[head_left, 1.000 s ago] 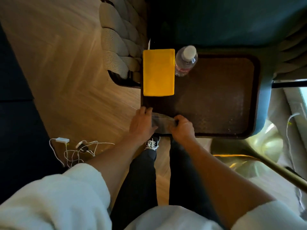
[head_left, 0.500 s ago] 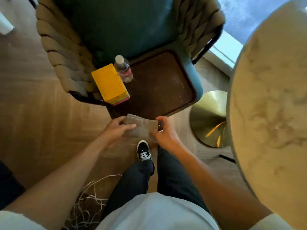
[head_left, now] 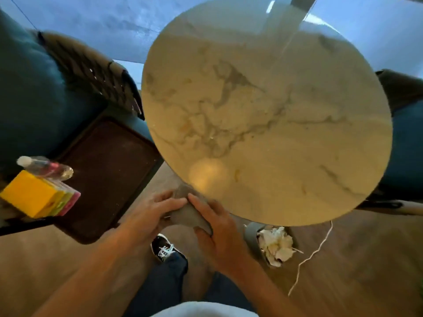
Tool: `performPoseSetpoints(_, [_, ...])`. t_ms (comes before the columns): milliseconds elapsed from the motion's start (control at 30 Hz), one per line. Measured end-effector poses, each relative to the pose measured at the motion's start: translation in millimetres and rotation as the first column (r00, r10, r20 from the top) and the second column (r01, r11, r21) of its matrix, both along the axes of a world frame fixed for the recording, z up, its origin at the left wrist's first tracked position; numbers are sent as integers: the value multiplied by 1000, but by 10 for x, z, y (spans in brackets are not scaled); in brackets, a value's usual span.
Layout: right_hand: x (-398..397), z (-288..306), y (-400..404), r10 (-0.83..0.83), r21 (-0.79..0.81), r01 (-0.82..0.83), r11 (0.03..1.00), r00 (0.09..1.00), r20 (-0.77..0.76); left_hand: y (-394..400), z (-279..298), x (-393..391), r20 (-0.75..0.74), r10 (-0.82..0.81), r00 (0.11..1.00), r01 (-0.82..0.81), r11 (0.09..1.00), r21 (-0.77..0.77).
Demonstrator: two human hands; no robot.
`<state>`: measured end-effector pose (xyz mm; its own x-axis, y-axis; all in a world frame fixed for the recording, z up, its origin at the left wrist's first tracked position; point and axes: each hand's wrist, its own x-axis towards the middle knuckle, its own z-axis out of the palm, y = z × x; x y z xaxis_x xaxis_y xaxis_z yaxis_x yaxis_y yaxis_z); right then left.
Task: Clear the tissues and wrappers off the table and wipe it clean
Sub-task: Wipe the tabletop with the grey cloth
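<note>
A folded grey cloth (head_left: pixel 191 216) is held between both my hands just in front of the round marble table (head_left: pixel 286 122). My left hand (head_left: pixel 148 216) lies on the cloth's left side with fingers fairly straight. My right hand (head_left: pixel 219 232) grips the cloth's right side, thumb curled under its lower edge. The cloth's far corner sits at the table's near rim. Crumpled white tissues (head_left: pixel 277 245) fill a small grey bin (head_left: pixel 250 236) on the floor under the table's near edge.
A brown tray (head_left: pixel 109 170) lies on a teal chair at the left, carrying a stack of yellow and pink sponge cloths (head_left: pixel 34 195) and a water bottle (head_left: pixel 45 168). A white cable (head_left: pixel 313 252) trails on the wooden floor. Another chair (head_left: pixel 405 133) stands at the right.
The view has swung right from the tray to the marble table. Both hands carried the cloth off the tray's edge to the table's near rim.
</note>
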<state>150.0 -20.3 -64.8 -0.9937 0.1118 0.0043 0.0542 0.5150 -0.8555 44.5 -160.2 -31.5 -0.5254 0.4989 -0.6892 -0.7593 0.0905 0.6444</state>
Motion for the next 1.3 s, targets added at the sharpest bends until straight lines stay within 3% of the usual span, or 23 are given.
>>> performPoseSetpoints(67, [203,63,408,-204,-71,201,977,979,-28,347,-6,61,-308,50,950,-93,987,-128])
performPoseSetpoints(133, [423,77,888,-411,-48,408,912,909,-66,579,-167,74,-656,42,754,-290,917,-275])
performPoseSetpoints(167, [529,71,1159,-511,-1,513,858,854,-96,672,-273,64,-750,16,661,-373,875,-309])
performPoseSetpoints(267, [753,-22,2015,-752,168,753,637,654,-83,953,-617,-13,-877,-47,479,-532,779,-332])
performPoseSetpoints(333, [802,-192,2485,-806,270,776,570,592,1,1150,-799,-81,-903,-120,413,-546,761,-351])
performPoseSetpoints(433, [743,-464,2755,-800,413,704,578,589,115,1305,-1005,-119,-895,-215,390,-580,698,-420])
performPoseSetpoints(567, [480,-675,2372,-789,491,663,565,607,89,1337,-1059,-119,-913,-248,323,-643,650,-405])
performPoseSetpoints(700, [135,-760,1600,-691,525,584,619,722,11,1354,-1046,-90,-928,-240,284,-683,629,-372])
performPoseSetpoints(767, [-150,-778,1214,-601,545,488,682,798,38,1373,-1036,-78,-925,-217,313,-681,627,-378])
performPoseSetpoints(867, [-652,-651,712,-481,473,399,786,875,61,1334,-1079,-118,-946,-171,274,-696,643,-318])
performPoseSetpoints(933, [-902,-523,544,-434,338,374,864,892,122,1272,-1131,-164,-961,-144,236,-715,644,-272])
performPoseSetpoints(1000, [-969,-480,552,-441,146,420,896,879,181,1254,-1143,-202,-950,-125,288,-714,633,-300])
performPoseSetpoints(1067, [-841,-370,726,-498,-142,535,832,836,231,1252,-1122,-193,-925,-147,349,-697,619,-362])
performPoseSetpoints(1133, [-561,-146,971,-602,-332,658,676,753,266,1268,-1079,-180,-906,-210,367,-679,605,-415])
performPoseSetpoints(1200, [-162,97,1260,-740,-330,752,571,645,191,1281,-1067,-192,-897,-249,365,-680,588,-439])
performPoseSetpoints(1300, [412,159,1734,-886,-128,882,453,462,43,1291,-1071,-192,-899,-274,342,-697,568,-438])
